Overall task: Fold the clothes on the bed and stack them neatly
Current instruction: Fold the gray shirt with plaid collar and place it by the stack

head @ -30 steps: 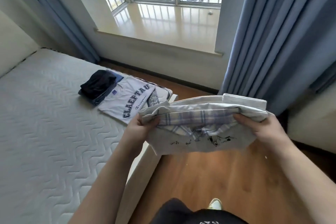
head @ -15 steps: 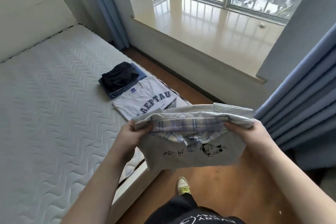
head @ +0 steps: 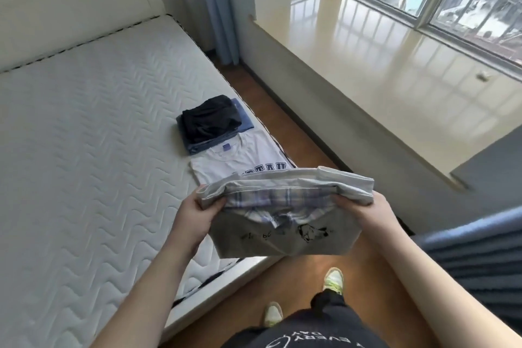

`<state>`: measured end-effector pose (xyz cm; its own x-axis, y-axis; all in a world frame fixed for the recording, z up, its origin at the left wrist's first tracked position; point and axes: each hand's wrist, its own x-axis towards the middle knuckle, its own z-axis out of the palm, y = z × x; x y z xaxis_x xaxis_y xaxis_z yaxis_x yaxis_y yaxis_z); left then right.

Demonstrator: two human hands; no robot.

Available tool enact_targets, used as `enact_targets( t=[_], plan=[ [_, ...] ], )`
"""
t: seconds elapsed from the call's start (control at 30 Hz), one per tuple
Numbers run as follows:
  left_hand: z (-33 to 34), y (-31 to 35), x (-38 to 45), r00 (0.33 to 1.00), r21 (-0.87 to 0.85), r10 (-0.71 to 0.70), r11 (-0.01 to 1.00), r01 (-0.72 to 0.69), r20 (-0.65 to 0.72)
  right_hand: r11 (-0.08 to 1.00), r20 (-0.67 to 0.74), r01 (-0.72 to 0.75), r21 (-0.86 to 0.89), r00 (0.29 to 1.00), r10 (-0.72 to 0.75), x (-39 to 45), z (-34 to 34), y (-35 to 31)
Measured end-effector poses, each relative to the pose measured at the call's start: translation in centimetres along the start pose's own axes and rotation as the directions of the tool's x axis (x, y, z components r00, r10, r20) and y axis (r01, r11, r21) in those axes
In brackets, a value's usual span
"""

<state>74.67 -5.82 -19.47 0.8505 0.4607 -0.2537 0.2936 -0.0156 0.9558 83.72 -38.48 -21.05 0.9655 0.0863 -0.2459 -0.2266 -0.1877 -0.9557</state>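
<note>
The left hand (head: 197,210) and the right hand (head: 367,210) each gripped one end of a bundle of folded clothes (head: 285,216), fingers curled under the stack and thumbs pressed on its top edge. The bundle was held in the air between the two hands, partly over the edge of the bed (head: 84,150) and partly over the wooden floor (head: 296,268). It appeared to be several garments laid together: a grey top with a small dark print facing the person, a plaid piece sandwiched in the middle, and a pale layer on the far side.

Such a bundle looked soft and light, with no stiffness of its own; the middle would likely sag and the inner layers could slip out unless both ends were kept pinched. Support from beneath at the two ends seemed the sound hold.

Just beyond the hands, on the mattress, lay a folded white T-shirt with navy lettering (head: 240,162). Further off, touching its far end, sat a folded dark garment (head: 210,121) atop folded blue jeans (head: 240,121).
</note>
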Motion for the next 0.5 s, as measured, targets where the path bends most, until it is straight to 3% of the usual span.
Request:
enact_targets(
  t=[0.1,0.33,0.5],
  plan=[
    [0.8,-0.4,1.2,1.0,0.141,0.03,0.99,-0.029,-0.007,1.0,0.03,0.01,-0.019,1.0,-0.01,4.2,0.4,0.1],
    [3.6,-0.5,3.3,0.98,0.163,-0.024,0.985,0.057,-0.198,0.996,0.219,0.002,-0.092,0.976,0.019,13.4,0.0,-0.9],
    [4.1,-0.7,3.3,0.967,0.245,-0.037,0.964,0.101,-0.254,0.988,0.348,0.005,-0.152,0.936,0.049,17.7,1.1,-1.6]
  ],
)
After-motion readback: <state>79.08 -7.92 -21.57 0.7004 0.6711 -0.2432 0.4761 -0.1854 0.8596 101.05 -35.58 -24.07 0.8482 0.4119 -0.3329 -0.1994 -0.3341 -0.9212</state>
